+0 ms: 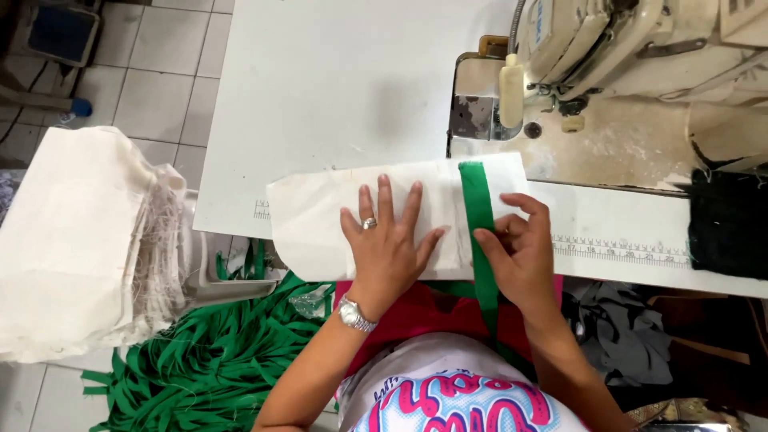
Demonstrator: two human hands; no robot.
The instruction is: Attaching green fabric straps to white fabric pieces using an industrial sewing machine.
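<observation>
A cream fabric piece (pixel 320 212) lies flat on the white sewing table (pixel 336 88). My left hand (pixel 388 240), with a ring and a wristwatch, presses flat on it with fingers spread. A green strap (pixel 478 208) runs across the fabric's right part from its far edge down over the table's near edge. My right hand (pixel 520 248) pinches this strap against the fabric, thumb and fingers closed on it.
An industrial sewing machine (pixel 624 56) stands at the back right. A stack of cream fabric pieces (pixel 72 240) sits at the left. A heap of green straps (pixel 208 360) lies on the floor below. A black cloth (pixel 728 224) lies at the right edge.
</observation>
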